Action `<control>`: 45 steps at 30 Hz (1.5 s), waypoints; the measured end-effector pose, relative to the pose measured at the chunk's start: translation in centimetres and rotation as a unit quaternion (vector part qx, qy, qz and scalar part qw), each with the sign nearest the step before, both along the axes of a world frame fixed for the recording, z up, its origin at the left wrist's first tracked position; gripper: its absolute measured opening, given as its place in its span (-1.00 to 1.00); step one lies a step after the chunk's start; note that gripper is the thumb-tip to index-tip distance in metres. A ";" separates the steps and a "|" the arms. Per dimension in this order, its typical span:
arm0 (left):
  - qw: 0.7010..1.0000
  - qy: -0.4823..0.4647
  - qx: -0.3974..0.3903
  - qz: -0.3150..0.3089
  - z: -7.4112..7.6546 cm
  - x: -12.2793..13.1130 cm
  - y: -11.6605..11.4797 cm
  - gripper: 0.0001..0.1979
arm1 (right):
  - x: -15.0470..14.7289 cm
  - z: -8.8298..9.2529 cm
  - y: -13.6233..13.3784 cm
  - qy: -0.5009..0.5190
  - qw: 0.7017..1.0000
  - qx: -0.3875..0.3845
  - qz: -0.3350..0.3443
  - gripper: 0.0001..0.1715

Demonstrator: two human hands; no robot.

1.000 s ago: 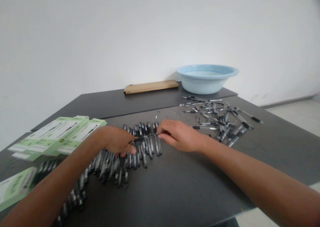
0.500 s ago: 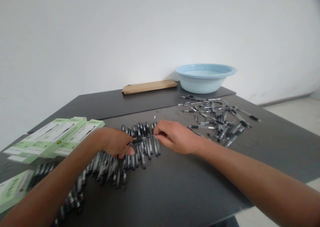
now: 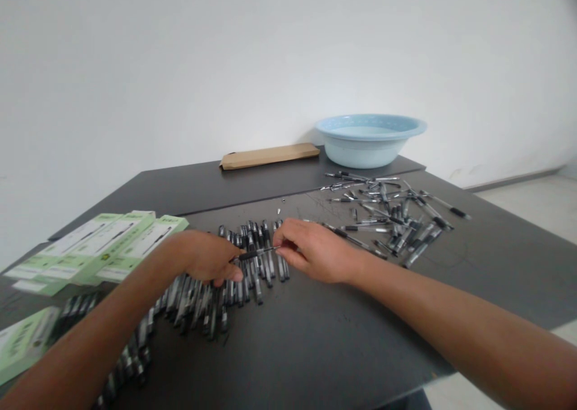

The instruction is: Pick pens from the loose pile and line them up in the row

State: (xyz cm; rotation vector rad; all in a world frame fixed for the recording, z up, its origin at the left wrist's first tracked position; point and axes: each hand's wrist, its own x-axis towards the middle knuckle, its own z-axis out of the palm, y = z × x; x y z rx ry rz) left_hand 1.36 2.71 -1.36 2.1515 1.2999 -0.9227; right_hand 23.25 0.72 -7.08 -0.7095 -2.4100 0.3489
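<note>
A black-grip pen (image 3: 252,254) lies level between my two hands, above a row of pens on the table. My left hand (image 3: 208,258) is closed around its left end, with thumb and fingers pressed together. On the other side, my right hand (image 3: 315,250) pinches the thin right end of the same pen; what exactly sits between those fingertips is too small to make out. Beneath and beside my left hand is the row of capped clear-and-black pens (image 3: 198,305), partly hidden by my forearm.
Several green-and-white pen boxes (image 3: 108,250) are stacked at the left, with another box (image 3: 27,341) nearer. Loose pens and parts (image 3: 396,217) are scattered at the right. A flat brown cardboard piece (image 3: 270,156) and a light blue basin (image 3: 369,148) stand at the back of the dark table (image 3: 315,350).
My right hand has shifted slightly left, closer to my left hand, along the pen. My left hand holds its place, and the loose pens lie as before.
</note>
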 end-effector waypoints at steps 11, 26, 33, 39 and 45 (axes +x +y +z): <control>1.000 -0.015 -0.002 0.016 -0.1 0.0 0.0 -0.76 | 0.1 -0.1 0.0 0.007 1.000 0.003 -0.003 -0.94; 1.000 -0.004 0.029 0.000 1.1 -0.2 -0.3 -0.71 | 0.6 0.4 0.5 0.111 0.989 -0.086 -0.045 -0.85; 1.000 0.001 0.016 0.000 0.8 -0.3 -0.1 -0.71 | 0.3 -0.1 0.3 0.189 0.953 -0.235 0.032 -0.92; 1.000 0.015 0.020 -0.006 0.8 0.0 -0.2 -0.66 | -0.2 -0.6 0.1 0.167 0.954 -0.246 0.041 -0.94; 0.999 0.028 0.017 -0.007 1.2 0.4 -0.4 -0.62 | -0.3 -0.9 0.0 0.176 0.943 -0.275 0.059 -0.90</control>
